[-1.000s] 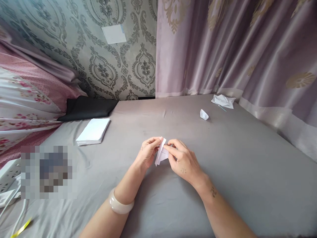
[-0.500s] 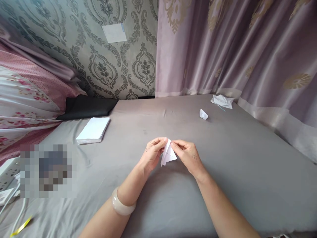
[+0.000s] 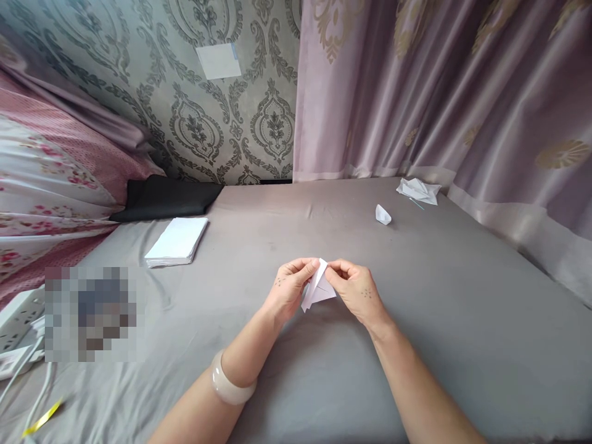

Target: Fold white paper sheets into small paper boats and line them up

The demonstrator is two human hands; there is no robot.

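A small folded piece of white paper [image 3: 320, 288] is held up between my two hands, over the middle of the grey cloth. My left hand [image 3: 291, 285] pinches its upper left side, thumb on top, and a pale bangle [image 3: 230, 382] circles that forearm. On the other side, my right hand [image 3: 358, 287] grips the paper's upper right edge between thumb and fingers. The paper has a pointed top, slanting folds and a wider lower edge. Some of the fingertips are hidden behind it.
Left of my hands lies a stack of white paper [image 3: 178, 242], with a folded black cloth [image 3: 171, 197] behind it. Toward the back right are a small folded paper piece [image 3: 383, 214] and a white paper heap [image 3: 419, 191]. A power strip [image 3: 21, 314] and yellow strip [image 3: 42, 419] lie at left.
The view has shifted slightly, so most things appear a little farther right. Both hands keep their grip on the folded paper, which leans a little more to the right.
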